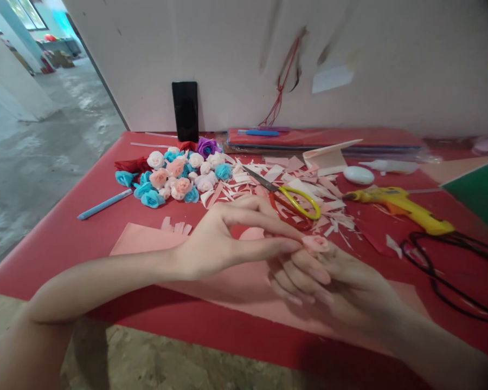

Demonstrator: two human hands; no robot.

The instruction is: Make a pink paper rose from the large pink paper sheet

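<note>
Both my hands meet over the red table [65, 233] on a small pink paper rose [316, 243]. My left hand [236, 238] pinches the rose between thumb and fingers from the left. My right hand [350, 287] is curled under the rose and holds it from below. Beneath my hands lies a pink paper sheet [146, 241]. Just beyond them sit scissors [287, 197] with yellow and red handles among pink paper scraps [321, 184].
A pile of finished paper roses [179, 173] in pink, white, blue and purple sits at the back left, beside a blue pen [104, 205]. A yellow glue gun [402, 205] with a black cord [443, 271] lies right. A black phone [185, 111] leans on the wall.
</note>
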